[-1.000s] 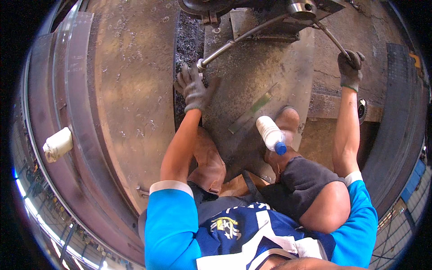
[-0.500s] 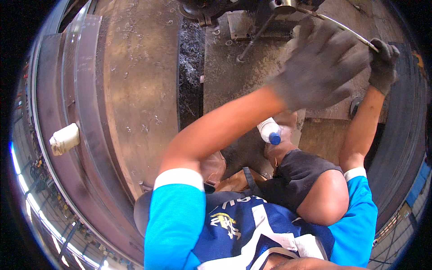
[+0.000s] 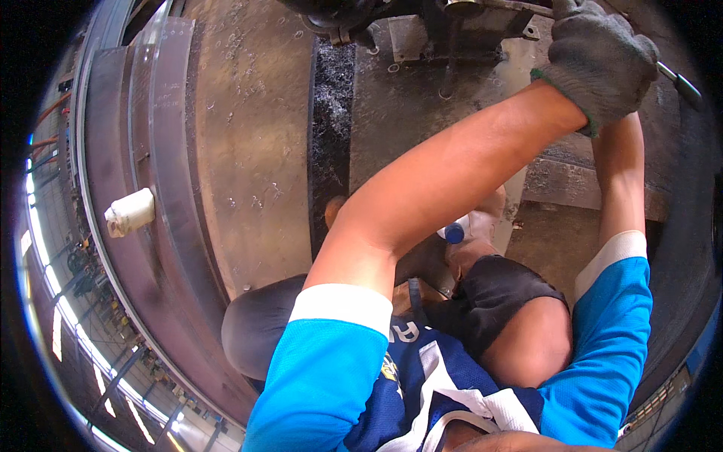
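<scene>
Up at the far right, my left hand [image 3: 602, 60], in a grey knit glove with a green cuff, is closed around a metal lever rod. A pale length of the lever rod [image 3: 666, 72] with a dark grip end sticks out beyond the glove. My right forearm [image 3: 621, 173] reaches up to the same spot, but the left glove covers my right hand, so its fingers are hidden. Another rod runs from the left glove to a round metal hub [image 3: 463, 6] on a dark machine [image 3: 339, 19], cut off by the upper edge.
Metal shavings [image 3: 331, 98] lie in the dark gap between broad steel plates [image 3: 256, 151]. A white plastic container [image 3: 130, 212] rests on the steel at the left. A bottle with a blue cap [image 3: 454, 232] stands by my foot, partly behind my left arm.
My left hand has gone from spread fingers in mid-air to a closed grip farther right. It now covers my right hand, which was gripping the rod's end. The rod has shifted.
</scene>
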`<state>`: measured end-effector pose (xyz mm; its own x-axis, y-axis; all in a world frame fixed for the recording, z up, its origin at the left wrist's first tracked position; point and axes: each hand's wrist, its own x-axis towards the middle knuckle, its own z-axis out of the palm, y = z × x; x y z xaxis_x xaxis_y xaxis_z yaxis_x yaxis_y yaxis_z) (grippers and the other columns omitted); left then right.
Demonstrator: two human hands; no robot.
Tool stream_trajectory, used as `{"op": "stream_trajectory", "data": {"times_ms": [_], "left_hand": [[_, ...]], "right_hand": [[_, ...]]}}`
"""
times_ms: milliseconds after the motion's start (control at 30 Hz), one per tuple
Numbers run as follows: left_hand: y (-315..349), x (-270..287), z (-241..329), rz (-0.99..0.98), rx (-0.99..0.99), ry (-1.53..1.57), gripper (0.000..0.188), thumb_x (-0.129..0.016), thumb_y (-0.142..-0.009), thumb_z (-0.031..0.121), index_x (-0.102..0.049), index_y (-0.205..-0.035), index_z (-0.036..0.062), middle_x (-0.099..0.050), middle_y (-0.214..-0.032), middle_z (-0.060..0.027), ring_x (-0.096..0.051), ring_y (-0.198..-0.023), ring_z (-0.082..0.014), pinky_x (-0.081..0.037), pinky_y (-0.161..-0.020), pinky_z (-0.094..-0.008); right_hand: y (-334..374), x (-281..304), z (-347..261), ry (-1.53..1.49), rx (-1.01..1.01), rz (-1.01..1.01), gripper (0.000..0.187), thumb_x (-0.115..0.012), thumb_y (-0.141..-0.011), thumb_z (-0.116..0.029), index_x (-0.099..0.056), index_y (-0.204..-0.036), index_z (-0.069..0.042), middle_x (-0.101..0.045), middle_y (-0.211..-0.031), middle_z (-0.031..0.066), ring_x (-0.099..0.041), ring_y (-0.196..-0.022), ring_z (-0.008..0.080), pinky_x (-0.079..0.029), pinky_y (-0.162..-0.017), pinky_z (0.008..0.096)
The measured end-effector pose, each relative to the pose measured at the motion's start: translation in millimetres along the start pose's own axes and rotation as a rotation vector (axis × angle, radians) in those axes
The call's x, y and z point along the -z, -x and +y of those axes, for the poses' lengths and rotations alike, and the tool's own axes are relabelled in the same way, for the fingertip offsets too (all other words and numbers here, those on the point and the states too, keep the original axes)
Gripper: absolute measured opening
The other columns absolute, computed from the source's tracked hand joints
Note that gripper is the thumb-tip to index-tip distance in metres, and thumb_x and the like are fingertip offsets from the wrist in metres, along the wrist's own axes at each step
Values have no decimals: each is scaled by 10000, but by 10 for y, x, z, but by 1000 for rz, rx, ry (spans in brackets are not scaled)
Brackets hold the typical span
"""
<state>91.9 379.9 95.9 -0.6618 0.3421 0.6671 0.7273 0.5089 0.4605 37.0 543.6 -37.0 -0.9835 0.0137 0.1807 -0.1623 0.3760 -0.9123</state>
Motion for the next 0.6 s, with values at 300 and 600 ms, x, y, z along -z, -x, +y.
{"op": "stream_trajectory", "data": {"times_ms": [300,600], "left_hand": [[-66,381,82,111,35,-34,72,-596,-938,200,-624,-969,141,-699,-877,-69,-703,-871,-256,-488,-827,-434],[-155,884,-40,197,-74,32,194,-520,-1050,263,-572,-994,84,-647,-768,-89,-678,-659,-284,-526,-590,-439]], "right_hand": [[158,-242,340,-73,-95,-79,247,-548,-1020,-275,-710,-1153,-144,-713,-1028,37,-651,-919,194,-523,-848,365],[351,-311,461,-143,-84,-118,311,-565,-1012,-315,-725,-1231,-163,-740,-1064,29,-673,-949,191,-541,-845,362]]}}
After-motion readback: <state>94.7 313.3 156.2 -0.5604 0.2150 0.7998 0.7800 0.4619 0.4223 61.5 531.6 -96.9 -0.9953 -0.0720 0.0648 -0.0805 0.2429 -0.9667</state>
